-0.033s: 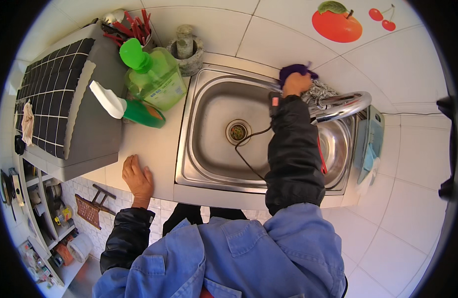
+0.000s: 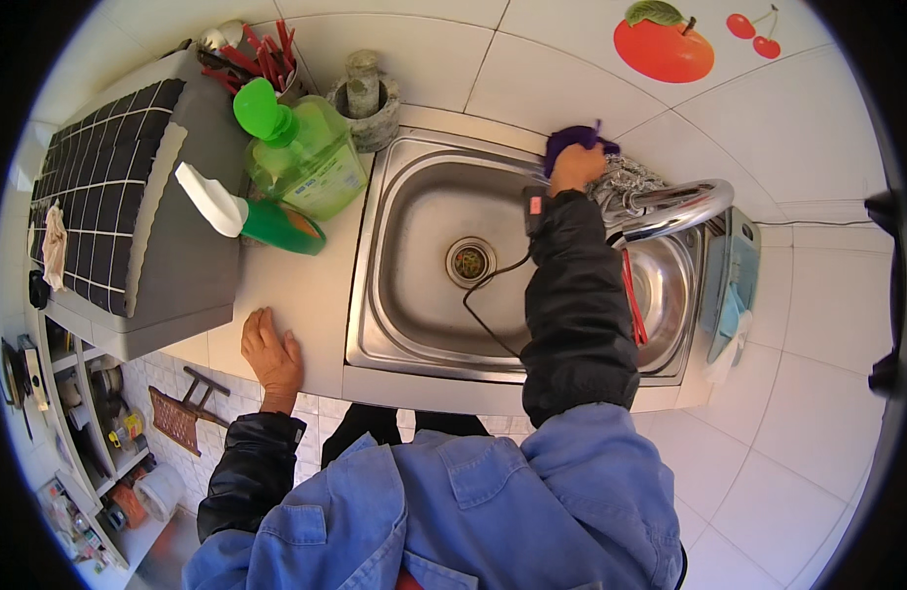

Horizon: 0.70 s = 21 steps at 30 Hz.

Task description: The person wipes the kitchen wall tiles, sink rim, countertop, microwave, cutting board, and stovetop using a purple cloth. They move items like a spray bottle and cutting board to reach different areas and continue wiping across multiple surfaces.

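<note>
With its fingers closed on a dark purple cloth point(image 2: 571, 140), my right hand point(image 2: 578, 169) reaches over the sink to its back ledge, beside the tiled wall. Part of the cloth is hidden by the hand. A dark wristband-like device with a cable point(image 2: 499, 270) sits at my right wrist, and the cable hangs across the steel sink point(image 2: 414, 246). My left hand point(image 2: 272, 349) lies flat and holds nothing, resting on the pale countertop point(image 2: 276, 285) left of the sink. Just right of my right hand stands the curved chrome faucet point(image 2: 684, 208).
Left of the sink stand a green soap bottle point(image 2: 311, 167), a spray bottle point(image 2: 266, 224) and a stone mortar point(image 2: 375, 123). A grey box-shaped appliance point(image 2: 188, 216) fills the counter's left end. A metal bowl point(image 2: 670, 285) and a blue-grey container point(image 2: 736, 265) lie right.
My right hand has shifted slightly left along the back ledge with the purple cloth. My left hand has stayed in place on the countertop.
</note>
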Available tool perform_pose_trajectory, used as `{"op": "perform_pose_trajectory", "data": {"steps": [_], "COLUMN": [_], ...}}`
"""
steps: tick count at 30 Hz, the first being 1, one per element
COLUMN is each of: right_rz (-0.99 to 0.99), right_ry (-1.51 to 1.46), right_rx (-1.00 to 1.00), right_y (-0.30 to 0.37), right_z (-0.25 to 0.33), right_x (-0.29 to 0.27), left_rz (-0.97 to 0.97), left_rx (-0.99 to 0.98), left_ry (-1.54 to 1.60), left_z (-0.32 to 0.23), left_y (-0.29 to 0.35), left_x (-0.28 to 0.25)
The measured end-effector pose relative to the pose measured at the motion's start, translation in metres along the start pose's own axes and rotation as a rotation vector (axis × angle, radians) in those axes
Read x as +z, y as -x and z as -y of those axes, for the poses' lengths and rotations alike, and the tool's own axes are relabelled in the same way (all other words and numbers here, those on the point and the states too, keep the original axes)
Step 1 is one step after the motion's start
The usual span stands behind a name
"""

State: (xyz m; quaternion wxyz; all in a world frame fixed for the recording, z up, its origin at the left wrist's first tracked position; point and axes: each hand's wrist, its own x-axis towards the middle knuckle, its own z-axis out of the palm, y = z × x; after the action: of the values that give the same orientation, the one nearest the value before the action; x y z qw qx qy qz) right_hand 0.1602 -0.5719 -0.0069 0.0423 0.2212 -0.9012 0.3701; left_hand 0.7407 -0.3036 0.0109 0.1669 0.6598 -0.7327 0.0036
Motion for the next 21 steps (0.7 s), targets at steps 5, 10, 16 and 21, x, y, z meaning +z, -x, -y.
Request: {"op": "perform_pose_trajectory", "data": {"steps": [5,10,16,21], "right_rz": [-0.08,-0.116,-0.226,-0.036], "right_ry": [-0.253,-0.139,-0.184,-0.036], "right_rx": [-0.07,-0.074,-0.11,-0.051], "right_y": [-0.005,-0.005,-0.005,-0.007], "right_z": [-0.005,0.005,0.008,0.007], "right_x": [-0.018,-0.017,-0.024,-0.03], "left_rz": [-0.008,-0.004,-0.007,0.013], "left_rx": [0.006,0.005,0.0,-0.018], "left_ry": [0.015,0.003,0.014,0.01], "left_z": [-0.002,-0.001,-0.001,-0.002], "left_y": [-0.001,0.0,0.0,0.0], "left_x": [-0.001,-0.001,-0.002,-0.002]}}
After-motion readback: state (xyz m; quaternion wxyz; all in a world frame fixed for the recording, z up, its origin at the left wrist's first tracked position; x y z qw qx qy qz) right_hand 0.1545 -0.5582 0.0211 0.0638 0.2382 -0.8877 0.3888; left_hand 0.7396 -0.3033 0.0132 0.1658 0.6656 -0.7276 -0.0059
